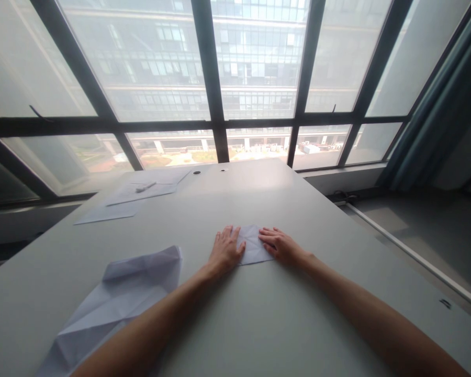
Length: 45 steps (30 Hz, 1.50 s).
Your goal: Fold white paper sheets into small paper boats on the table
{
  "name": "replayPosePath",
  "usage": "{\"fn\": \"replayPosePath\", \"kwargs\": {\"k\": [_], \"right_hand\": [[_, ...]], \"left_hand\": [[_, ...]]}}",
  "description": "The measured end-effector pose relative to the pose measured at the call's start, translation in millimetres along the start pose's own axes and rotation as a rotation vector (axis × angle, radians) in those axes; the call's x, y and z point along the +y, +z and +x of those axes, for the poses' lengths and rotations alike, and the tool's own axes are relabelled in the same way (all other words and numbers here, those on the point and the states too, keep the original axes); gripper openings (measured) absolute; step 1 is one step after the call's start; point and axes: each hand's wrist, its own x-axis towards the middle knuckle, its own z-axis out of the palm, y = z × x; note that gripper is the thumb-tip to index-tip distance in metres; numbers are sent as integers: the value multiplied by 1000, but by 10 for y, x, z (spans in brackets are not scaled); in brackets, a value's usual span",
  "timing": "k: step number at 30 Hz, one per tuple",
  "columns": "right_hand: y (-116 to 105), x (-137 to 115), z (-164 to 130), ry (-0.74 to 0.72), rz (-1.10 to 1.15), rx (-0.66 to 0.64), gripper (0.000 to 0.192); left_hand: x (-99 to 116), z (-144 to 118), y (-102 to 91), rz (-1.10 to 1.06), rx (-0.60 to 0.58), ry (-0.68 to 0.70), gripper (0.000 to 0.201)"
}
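A small folded sheet of white paper (251, 245) lies flat on the white table, with creases across its face. My left hand (226, 248) rests on its left edge, fingers spread and the thumb on the paper. From the other side, my right hand (279, 244) lies over the right edge, its fingers stretched out and pointing left. Neither hand grips the paper; both press on it from above. To the left of my left forearm is a larger creased sheet of paper (129, 293), partly unfolded and hidden in part by that arm.
Several flat paper sheets (120, 210) lie at the table's far left, with a small whitish item (145, 187) on top. Two round holes, one a cable hole (197, 173), sit near the far edge. Tall windows (255, 63) stand beyond the table (235, 199); a curtain (427, 110) hangs at right.
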Motion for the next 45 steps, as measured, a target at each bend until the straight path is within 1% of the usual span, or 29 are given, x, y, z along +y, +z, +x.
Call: {"fn": "replayPosePath", "kwargs": {"k": [5, 13, 27, 45], "right_hand": [[7, 14, 1, 7, 0, -1, 40], [-8, -8, 0, 6, 0, -1, 39], [-6, -5, -3, 4, -7, -1, 39], [20, 16, 0, 10, -19, -3, 39]], "left_hand": [[-7, -2, 2, 6, 1, 16, 51], [7, -2, -16, -12, -10, 11, 51], [-2, -6, -10, -25, 9, 15, 50], [-18, 6, 4, -49, 83, 31, 45]]}}
